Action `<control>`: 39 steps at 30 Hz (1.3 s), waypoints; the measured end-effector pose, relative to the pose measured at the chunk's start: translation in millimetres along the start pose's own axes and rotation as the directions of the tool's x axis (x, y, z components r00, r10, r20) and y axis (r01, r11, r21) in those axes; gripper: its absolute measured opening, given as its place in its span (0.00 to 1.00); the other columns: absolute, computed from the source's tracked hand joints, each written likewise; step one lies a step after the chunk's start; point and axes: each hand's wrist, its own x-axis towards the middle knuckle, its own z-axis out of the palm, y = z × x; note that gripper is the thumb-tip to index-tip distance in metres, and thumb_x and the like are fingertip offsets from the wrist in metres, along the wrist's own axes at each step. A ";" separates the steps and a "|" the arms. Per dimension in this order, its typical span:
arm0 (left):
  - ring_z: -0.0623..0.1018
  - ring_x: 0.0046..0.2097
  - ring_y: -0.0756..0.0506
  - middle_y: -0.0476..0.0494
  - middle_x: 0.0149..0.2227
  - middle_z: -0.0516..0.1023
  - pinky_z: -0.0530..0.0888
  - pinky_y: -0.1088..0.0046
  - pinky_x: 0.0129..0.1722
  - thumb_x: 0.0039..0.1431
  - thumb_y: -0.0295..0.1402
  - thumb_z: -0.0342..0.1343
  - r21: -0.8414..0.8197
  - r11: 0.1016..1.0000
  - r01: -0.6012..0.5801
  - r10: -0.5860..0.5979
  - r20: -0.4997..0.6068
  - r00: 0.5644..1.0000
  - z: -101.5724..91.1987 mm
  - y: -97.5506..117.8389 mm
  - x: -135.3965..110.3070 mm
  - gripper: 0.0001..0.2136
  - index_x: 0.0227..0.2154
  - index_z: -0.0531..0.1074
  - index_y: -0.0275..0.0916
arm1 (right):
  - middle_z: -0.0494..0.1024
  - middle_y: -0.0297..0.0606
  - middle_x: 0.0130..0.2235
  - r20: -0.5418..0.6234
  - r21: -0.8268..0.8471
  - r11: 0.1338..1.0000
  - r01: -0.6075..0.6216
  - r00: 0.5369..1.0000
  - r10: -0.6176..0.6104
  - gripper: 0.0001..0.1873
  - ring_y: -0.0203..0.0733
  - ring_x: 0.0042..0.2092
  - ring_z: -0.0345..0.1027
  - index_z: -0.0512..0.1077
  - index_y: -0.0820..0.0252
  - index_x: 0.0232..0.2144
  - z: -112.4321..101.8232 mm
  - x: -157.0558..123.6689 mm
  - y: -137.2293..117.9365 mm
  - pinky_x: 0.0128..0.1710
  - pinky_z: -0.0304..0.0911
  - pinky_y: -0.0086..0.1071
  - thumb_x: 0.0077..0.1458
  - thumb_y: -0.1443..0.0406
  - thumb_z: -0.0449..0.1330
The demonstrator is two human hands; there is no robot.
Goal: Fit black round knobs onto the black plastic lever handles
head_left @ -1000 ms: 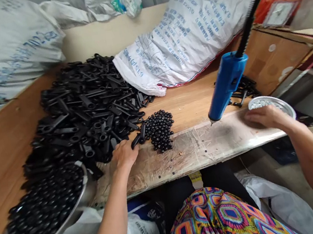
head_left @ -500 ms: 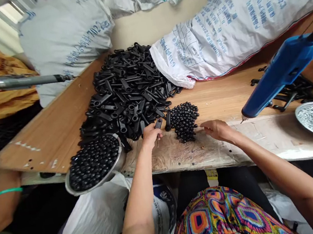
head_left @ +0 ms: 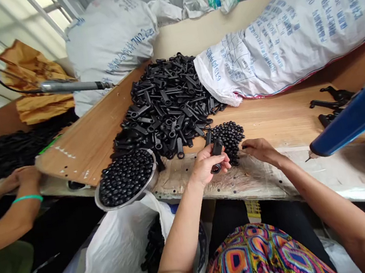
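Left hand (head_left: 208, 165): grip closed around a black handle piece (head_left: 216, 149). Right hand (head_left: 261, 150): grip narrow, fingertips at the black bead cluster (head_left: 229, 136) just beyond the held piece.

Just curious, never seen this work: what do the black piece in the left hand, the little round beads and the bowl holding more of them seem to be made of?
The black piece in the left hand looks like moulded plastic: matte, uniform black. The beads by the right hand seem plastic too, glossier, with small highlights. The bowl looks like metal, its rim silvery and shiny.
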 end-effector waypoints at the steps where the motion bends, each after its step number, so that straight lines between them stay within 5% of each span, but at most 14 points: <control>1: 0.71 0.22 0.51 0.49 0.25 0.71 0.65 0.77 0.19 0.42 0.34 0.55 0.005 1.000 -0.005 0.005 0.005 1.000 5.5 -2.0 -1.3 0.15 0.35 0.63 0.35 | 0.74 0.36 0.28 -0.024 0.234 0.972 0.025 1.000 -0.020 0.13 0.38 0.29 0.67 0.71 0.63 0.37 -2.4 -10.3 -1.2 0.29 0.60 0.30 0.51 0.62 0.53; 3: 0.68 0.19 0.54 0.50 0.24 0.70 0.62 0.78 0.18 0.44 0.33 0.54 0.047 0.998 -0.036 0.036 0.001 0.999 17.4 -7.7 -3.9 0.14 0.36 0.64 0.36 | 0.74 0.36 0.27 -0.081 0.699 0.710 0.084 0.996 -0.039 0.16 0.37 0.27 0.66 0.70 0.65 0.38 -5.6 -32.8 -5.1 0.26 0.62 0.30 0.47 0.61 0.59; 6: 0.63 0.19 0.56 0.52 0.24 0.69 0.60 0.79 0.18 0.48 0.32 0.51 0.165 0.982 -0.095 0.103 -0.041 0.994 37.1 -18.0 -7.6 0.12 0.38 0.67 0.36 | 0.74 0.37 0.29 -0.088 0.951 0.293 0.103 0.994 -0.065 0.15 0.36 0.26 0.68 0.71 0.62 0.36 -6.1 -63.2 -12.6 0.24 0.62 0.30 0.44 0.62 0.62; 10: 0.64 0.21 0.56 0.53 0.25 0.70 0.62 0.80 0.22 0.51 0.30 0.49 0.411 0.905 -0.111 0.158 -0.081 0.984 59.7 -27.8 -12.4 0.13 0.41 0.69 0.39 | 0.75 0.36 0.28 -0.057 0.995 0.078 0.066 0.992 -0.109 0.11 0.36 0.25 0.69 0.72 0.60 0.36 -2.7 -86.8 -16.4 0.23 0.63 0.29 0.47 0.63 0.61; 21: 0.74 0.32 0.50 0.49 0.33 0.76 0.71 0.75 0.37 0.55 0.29 0.48 0.656 0.738 -0.159 0.283 -0.086 0.955 71.6 -35.0 -17.8 0.15 0.46 0.68 0.39 | 0.73 0.34 0.26 -0.051 0.996 -0.078 0.043 0.993 -0.104 0.12 0.35 0.23 0.68 0.69 0.60 0.37 1.1 -97.2 -13.6 0.19 0.64 0.27 0.49 0.62 0.59; 27: 0.74 0.46 0.47 0.42 0.46 0.74 0.68 0.74 0.48 0.56 0.25 0.45 0.816 0.483 -0.317 0.534 0.012 0.846 72.4 -39.2 -19.2 0.17 0.49 0.65 0.35 | 0.74 0.36 0.26 -0.030 0.991 -0.131 0.015 0.993 -0.110 0.11 0.35 0.22 0.69 0.68 0.62 0.37 10.4 -92.3 -19.7 0.16 0.63 0.24 0.51 0.62 0.58; 39: 0.75 0.45 0.46 0.36 0.45 0.74 0.70 0.73 0.45 0.55 0.23 0.43 0.926 0.232 -0.297 0.654 0.077 0.752 65.4 -52.1 -15.3 0.19 0.50 0.62 0.31 | 0.74 0.36 0.25 -0.052 0.981 -0.187 0.051 0.999 0.000 0.09 0.32 0.23 0.68 0.72 0.64 0.34 20.7 -86.4 -28.6 0.18 0.62 0.22 0.48 0.65 0.61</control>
